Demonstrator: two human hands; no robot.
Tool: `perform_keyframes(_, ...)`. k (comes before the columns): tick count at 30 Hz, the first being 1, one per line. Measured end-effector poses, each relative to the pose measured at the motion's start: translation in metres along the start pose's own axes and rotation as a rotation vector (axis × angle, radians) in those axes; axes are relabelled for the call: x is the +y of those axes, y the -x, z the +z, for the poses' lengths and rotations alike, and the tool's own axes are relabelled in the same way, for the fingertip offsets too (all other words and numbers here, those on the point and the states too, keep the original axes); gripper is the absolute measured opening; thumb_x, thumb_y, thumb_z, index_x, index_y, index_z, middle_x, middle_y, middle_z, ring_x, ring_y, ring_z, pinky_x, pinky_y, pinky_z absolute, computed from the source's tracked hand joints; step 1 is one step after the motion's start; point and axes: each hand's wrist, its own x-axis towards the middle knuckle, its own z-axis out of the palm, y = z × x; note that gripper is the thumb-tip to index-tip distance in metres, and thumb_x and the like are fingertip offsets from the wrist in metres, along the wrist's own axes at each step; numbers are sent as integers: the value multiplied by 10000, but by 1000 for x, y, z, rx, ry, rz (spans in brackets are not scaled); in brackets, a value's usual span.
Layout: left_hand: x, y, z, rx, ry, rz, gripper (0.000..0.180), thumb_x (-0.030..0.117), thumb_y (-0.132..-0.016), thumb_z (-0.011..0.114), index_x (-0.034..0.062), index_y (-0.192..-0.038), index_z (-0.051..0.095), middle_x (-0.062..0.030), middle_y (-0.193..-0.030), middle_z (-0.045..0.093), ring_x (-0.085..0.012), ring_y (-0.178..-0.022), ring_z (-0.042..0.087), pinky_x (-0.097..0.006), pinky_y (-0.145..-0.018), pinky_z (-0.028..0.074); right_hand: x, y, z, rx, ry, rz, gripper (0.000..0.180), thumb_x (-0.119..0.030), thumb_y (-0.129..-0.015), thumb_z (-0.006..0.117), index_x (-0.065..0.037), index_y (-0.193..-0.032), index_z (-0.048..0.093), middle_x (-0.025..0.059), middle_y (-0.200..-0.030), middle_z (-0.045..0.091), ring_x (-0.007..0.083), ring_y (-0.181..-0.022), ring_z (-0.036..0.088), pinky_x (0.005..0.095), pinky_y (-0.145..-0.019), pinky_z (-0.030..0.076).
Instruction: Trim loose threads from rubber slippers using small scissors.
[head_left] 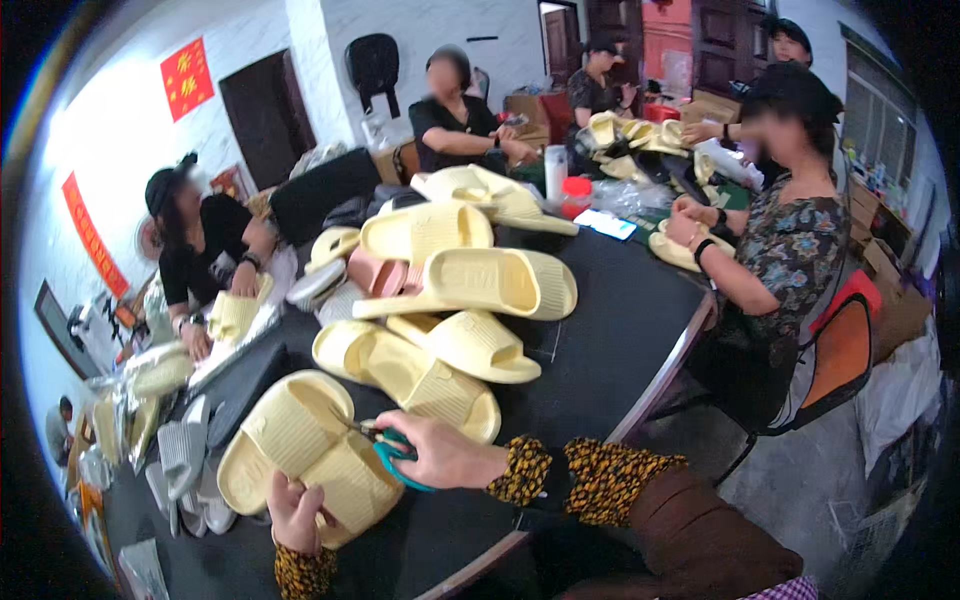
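Note:
Two pale yellow slippers lie side by side at the near left of the black table: a far slipper (298, 418) and a near slipper (352, 483). My left hand (296, 512) is closed at the near slipper's left end, fingers curled against it. In my right hand (447, 455) is a pair of scissors (392, 462) with teal handles. The scissors' blades point left over the place where the two slippers meet; whether they touch anything is too small to tell. Just beyond lies another yellow slipper (440, 395), right of the pair.
More yellow slippers (500, 280) pile up across the table (610, 330), with a pink slipper (375, 272) among them. Grey slippers (183, 445) lie at the left. A white bottle (556, 172), a red-lidded jar (576, 197) and a lit phone (607, 225) stand or lie farther back. Several co-workers sit around.

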Motion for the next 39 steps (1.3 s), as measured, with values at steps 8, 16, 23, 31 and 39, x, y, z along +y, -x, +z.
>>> perform_keyframes(8,-30,34,15,-35,75,-106,419,2,-813,510,-43,-1215,403,-156,-867,624,-166,-547,579,-263,-391,473,-6,31,-10,-37,48,59,388,-127,-803,634,-39,-1151,487,179,-920,603,295,-777,619,359,-684,486)
perform_keyframes(16,-27,34,16,-70,107,-82,460,3,-821,512,-75,-1259,393,-161,-869,636,-163,-522,574,-255,-443,483,1,31,-10,-38,75,32,392,-129,-805,635,-25,-1152,484,177,-964,603,297,-798,622,357,-702,494)
perform_keyframes(23,-27,35,9,-156,116,-71,458,1,-830,518,-91,-1262,398,-150,-891,647,-141,-603,593,-228,-540,475,-7,32,-12,-74,77,78,401,-140,-801,641,-20,-1154,494,182,-935,610,304,-796,625,359,-703,493)
perform_keyframes(31,-19,36,21,-164,190,-47,473,11,-841,540,-87,-1278,389,-128,-996,625,-114,-761,587,-221,-645,447,-5,31,-11,-58,40,35,382,-153,-792,638,-5,-1113,497,213,-950,612,325,-820,626,376,-702,497)
perform_keyframes(39,-26,31,10,-256,94,-22,472,57,-863,536,-74,-1289,381,-137,-1110,598,-158,-895,611,-244,-741,480,-4,31,-10,-36,53,9,387,-113,-795,643,-16,-1142,501,148,-842,626,233,-750,632,325,-678,490)
